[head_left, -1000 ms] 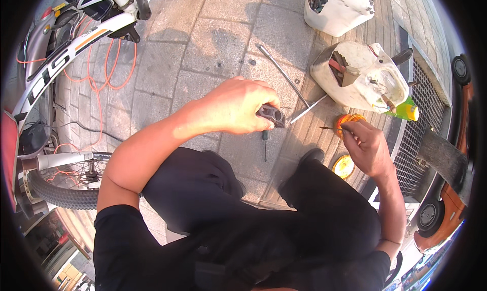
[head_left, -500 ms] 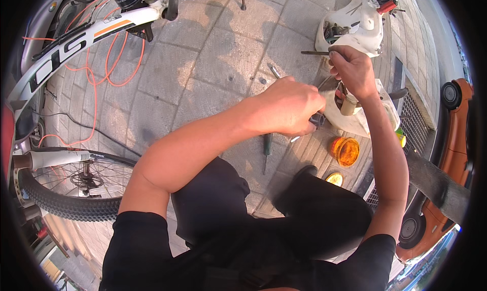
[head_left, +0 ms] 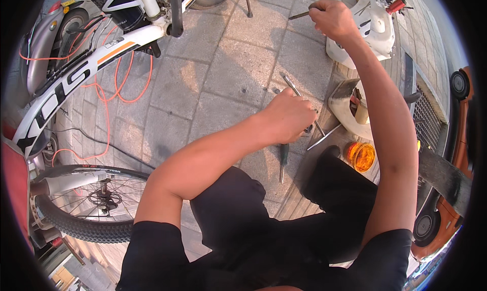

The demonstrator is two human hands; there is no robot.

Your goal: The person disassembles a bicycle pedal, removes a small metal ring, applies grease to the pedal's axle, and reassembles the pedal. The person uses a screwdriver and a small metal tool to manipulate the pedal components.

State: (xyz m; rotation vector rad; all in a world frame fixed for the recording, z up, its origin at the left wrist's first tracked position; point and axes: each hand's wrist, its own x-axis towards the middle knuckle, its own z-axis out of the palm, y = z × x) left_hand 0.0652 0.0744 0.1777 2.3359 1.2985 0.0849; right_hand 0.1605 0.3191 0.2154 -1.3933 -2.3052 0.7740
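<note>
My right hand (head_left: 335, 23) is raised at the far side, fingers closed round a thin dark rod (head_left: 300, 16) that points left. Its exact kind is not clear. My left hand (head_left: 290, 117) hangs low over the paving with curled fingers. A small dark piece (head_left: 308, 129) shows by its fingertips, too hidden to name. Beside that hand lie a silver wrench-like tool (head_left: 291, 84), partly covered, and a slim silver rod (head_left: 324, 137). Just nearer is a screwdriver (head_left: 284, 154) with a dark green handle.
Two cut-open white plastic containers (head_left: 339, 107) with tools stand at right, near an open jar (head_left: 361, 157) of orange grease. A white bicycle frame (head_left: 91, 62), a detached-looking wheel (head_left: 86, 232) and an orange hose (head_left: 107, 118) occupy the left. An orange car (head_left: 446, 210) is at far right.
My right hand has moved farther away and left with the rod, off the nearer container. My left hand has drawn slightly back from that container, showing more of the silver tools. The view has shifted.
</note>
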